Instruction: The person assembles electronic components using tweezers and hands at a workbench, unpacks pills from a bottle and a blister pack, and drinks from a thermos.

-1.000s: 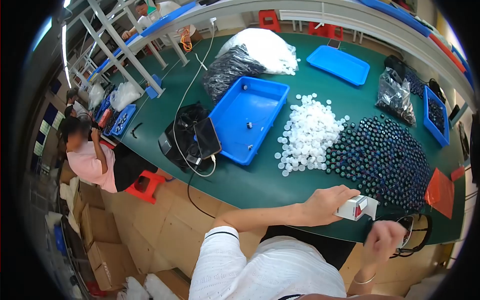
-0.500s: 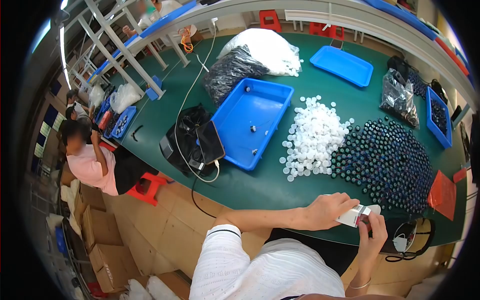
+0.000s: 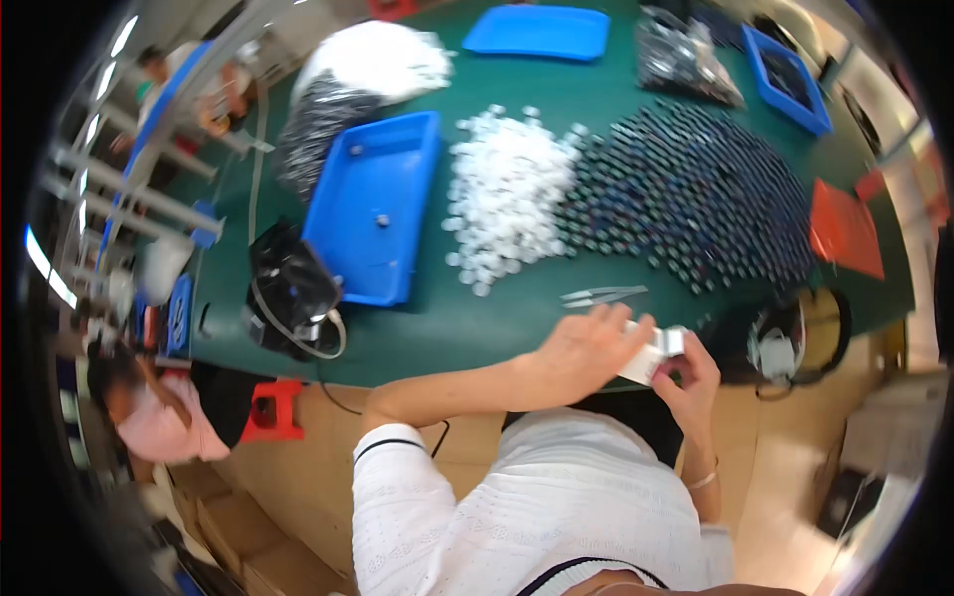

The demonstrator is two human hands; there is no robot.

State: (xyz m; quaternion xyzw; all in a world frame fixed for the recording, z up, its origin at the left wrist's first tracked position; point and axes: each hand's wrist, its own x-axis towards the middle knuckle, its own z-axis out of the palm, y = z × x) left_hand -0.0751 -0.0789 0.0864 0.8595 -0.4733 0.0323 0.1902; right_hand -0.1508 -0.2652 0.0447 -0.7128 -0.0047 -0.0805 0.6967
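A small white carton [image 3: 644,364] is held just past the table's near edge, tilted, with its end flap raised on the right. My left hand [image 3: 584,356] grips the carton from the left, fingers over its top. At the flap end, my right hand [image 3: 693,385] has thumb and fingers curled round the carton. Something dark pink shows between those fingers, too blurred to name. Metal tweezers [image 3: 603,296] lie on the green table just beyond my left hand. Farther off are a heap of white round caps [image 3: 507,194] and a wide heap of small dark round parts [image 3: 691,194].
A blue tray [image 3: 373,209] with a few small pieces stands left, beside a black bag [image 3: 288,288]. Another blue tray [image 3: 537,33] lies at the back. An orange-red sheet [image 3: 845,228] and a dark round bin [image 3: 795,338] are right. A seated person [image 3: 164,412] is far left.
My view has turned and tilted, so the table's things sit farther left and higher. The tweezers have come into sight. Both hands still hold the carton.
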